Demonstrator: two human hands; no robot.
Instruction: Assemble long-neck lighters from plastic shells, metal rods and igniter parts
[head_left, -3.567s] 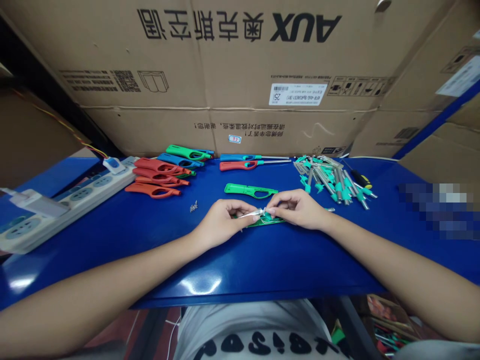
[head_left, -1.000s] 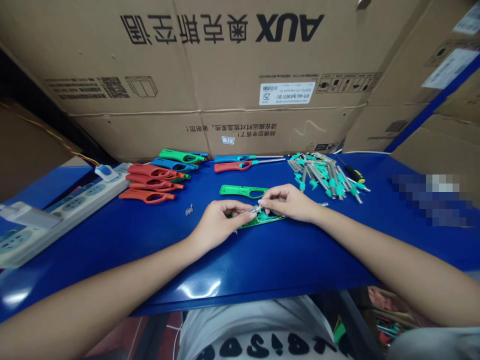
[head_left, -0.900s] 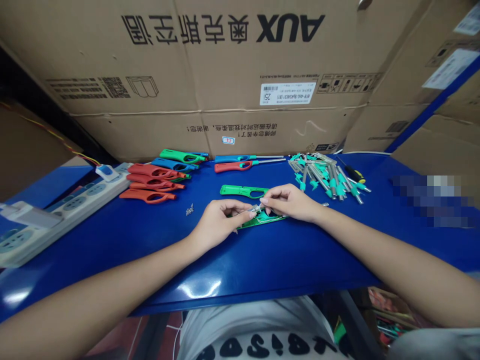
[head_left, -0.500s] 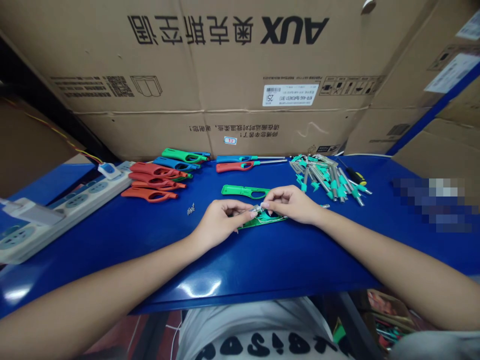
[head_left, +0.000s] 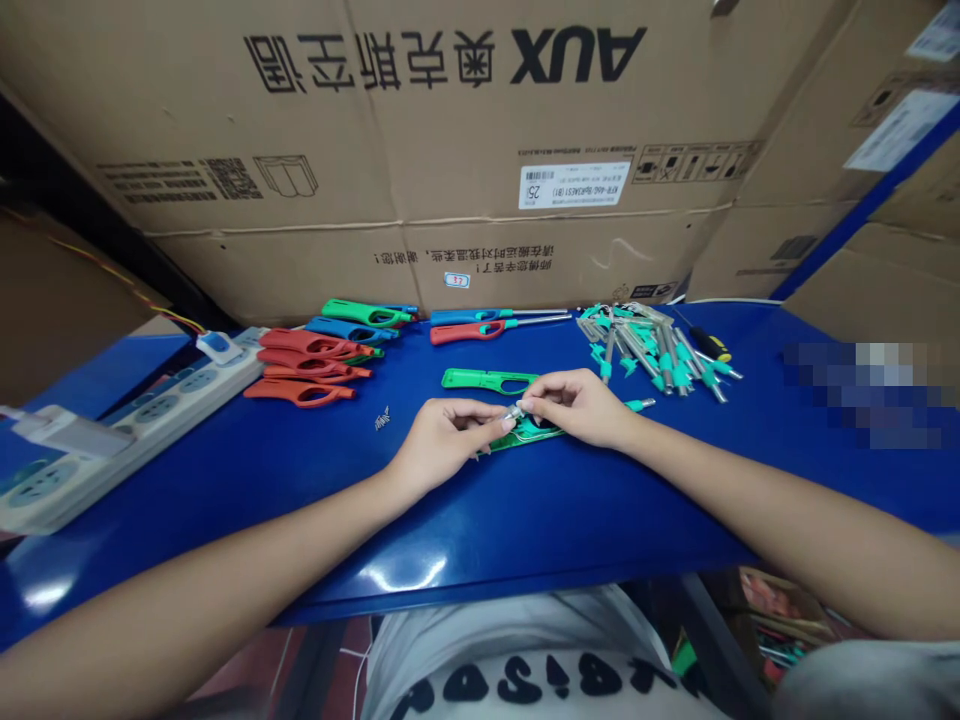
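In the head view my left hand (head_left: 454, 440) and my right hand (head_left: 581, 408) meet over the middle of the blue table. Between their fingertips is a small silvery, partly clear lighter part (head_left: 513, 412), pinched from both sides. Directly beneath lies an open green lighter half-shell (head_left: 499, 441) with teal pieces and a thin wire in it, partly covered by the hands. Just behind is another green lighter shell (head_left: 476, 379), its right end hidden by my right hand. A silver tube with a teal base (head_left: 640, 405) pokes out beyond my right hand.
Red and orange lighter handles (head_left: 300, 390) are stacked at left, beside a white power strip (head_left: 142, 420). Small screws (head_left: 382, 418) lie nearer. Blue and red long-nosed lighters (head_left: 469, 332), a pile of metal tubes (head_left: 660, 350) and a screwdriver (head_left: 709, 343) sit behind. Cardboard (head_left: 450, 210) walls the back.
Both hands keep their pinch on the small lighter part, which has tilted slightly and shows more between the fingertips. The whole view has shifted a little.
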